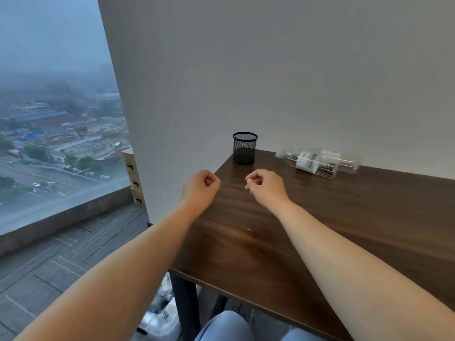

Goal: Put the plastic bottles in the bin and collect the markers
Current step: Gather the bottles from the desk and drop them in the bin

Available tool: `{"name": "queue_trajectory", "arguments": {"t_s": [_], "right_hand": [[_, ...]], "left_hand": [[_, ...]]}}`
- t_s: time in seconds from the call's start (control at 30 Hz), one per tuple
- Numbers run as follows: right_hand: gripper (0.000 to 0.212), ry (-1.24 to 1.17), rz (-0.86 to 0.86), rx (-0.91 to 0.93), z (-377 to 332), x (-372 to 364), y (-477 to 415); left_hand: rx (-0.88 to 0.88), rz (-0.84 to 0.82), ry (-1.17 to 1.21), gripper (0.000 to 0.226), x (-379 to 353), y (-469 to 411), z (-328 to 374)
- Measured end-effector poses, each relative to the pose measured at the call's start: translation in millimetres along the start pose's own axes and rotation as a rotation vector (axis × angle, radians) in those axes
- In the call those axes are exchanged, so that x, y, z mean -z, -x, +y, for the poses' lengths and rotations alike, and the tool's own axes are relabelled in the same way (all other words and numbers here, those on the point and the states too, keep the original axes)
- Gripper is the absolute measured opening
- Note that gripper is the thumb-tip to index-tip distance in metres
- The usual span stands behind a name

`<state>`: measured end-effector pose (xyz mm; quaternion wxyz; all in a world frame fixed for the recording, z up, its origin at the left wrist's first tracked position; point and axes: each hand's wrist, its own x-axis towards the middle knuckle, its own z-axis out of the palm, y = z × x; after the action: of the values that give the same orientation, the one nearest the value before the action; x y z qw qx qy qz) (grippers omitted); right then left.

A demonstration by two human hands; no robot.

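Two clear plastic bottles [317, 163] with white labels lie on their sides at the back of the brown wooden table [320, 230], against the wall. A black mesh pen cup [244, 148] stands at the table's far left corner. My left hand [202, 187] hovers over the table's left edge, fingers curled shut with nothing in them. My right hand [266, 184] hangs above the table a little right of it, fingers also curled in, nothing seen held. Both hands are in front of the cup and apart from it. No markers are visible.
A bin with a clear liner [161, 316] holding bottles sits on the floor under the table's left end, beside the black table leg [184, 306]. Stacked cartons [133, 178] stand by the window. A white wall backs the table. My knees [226, 327] show below.
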<state>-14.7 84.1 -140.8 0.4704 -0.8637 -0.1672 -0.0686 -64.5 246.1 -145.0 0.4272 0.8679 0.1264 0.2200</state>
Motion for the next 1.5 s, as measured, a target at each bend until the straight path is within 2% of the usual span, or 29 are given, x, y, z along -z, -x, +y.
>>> {"name": "queue_trajectory", "arguments": {"t_s": [0.1,0.23,0.43,0.53,0.7,0.83,1.03,1.2,1.3,1.37,1.43,1.5], "right_hand": [[0.023,0.008,0.068,-0.058,24.9,38.9,4.3],[0.024,0.026,0.152,-0.132,61.6,83.1,6.8],[0.019,0.059,0.245,-0.233,112.7,136.2,-7.7],[0.014,0.074,0.278,-0.257,135.6,157.3,-20.3],[0.020,0.112,0.303,-0.273,164.1,173.3,-41.9],[0.022,0.109,0.315,-0.288,177.4,176.7,-57.3],[0.024,0.115,0.348,-0.307,190.4,181.3,-73.9],[0.016,0.131,0.437,-0.281,192.5,184.4,-83.3],[0.018,0.160,0.476,-0.247,190.8,181.2,-92.3],[0.022,0.197,0.467,-0.222,189.8,178.0,-100.3],[0.030,0.284,0.429,-0.215,190.1,175.0,-109.8],[0.037,0.375,0.395,-0.210,189.8,172.9,-119.2]], "left_hand": [[-0.059,-0.073,0.003,0.020,-35.4,-2.9,24.3],[-0.138,-0.180,0.035,0.009,-81.8,-7.8,56.3],[-0.307,-0.313,-0.124,0.051,-153.3,-32.4,90.9],[-0.379,-0.363,-0.247,0.059,-183.8,-53.6,102.8],[-0.426,-0.410,-0.340,0.065,-220.2,-85.8,115.8],[-0.482,-0.443,-0.444,0.075,-240.9,-106.6,121.8],[-0.588,-0.467,-0.743,0.088,-258.6,-128.4,123.7],[-0.664,-0.335,-0.862,0.092,-253.3,-129.4,123.8],[-0.648,-0.470,-0.899,0.104,-247.2,-134.0,119.9],[-0.616,-0.570,-0.871,0.102,-242.2,-138.1,119.3],[-0.651,-0.532,-0.828,0.090,-238.3,-141.4,118.7],[-0.692,-0.345,-0.713,0.078,-235.2,-142.8,117.6]]}}
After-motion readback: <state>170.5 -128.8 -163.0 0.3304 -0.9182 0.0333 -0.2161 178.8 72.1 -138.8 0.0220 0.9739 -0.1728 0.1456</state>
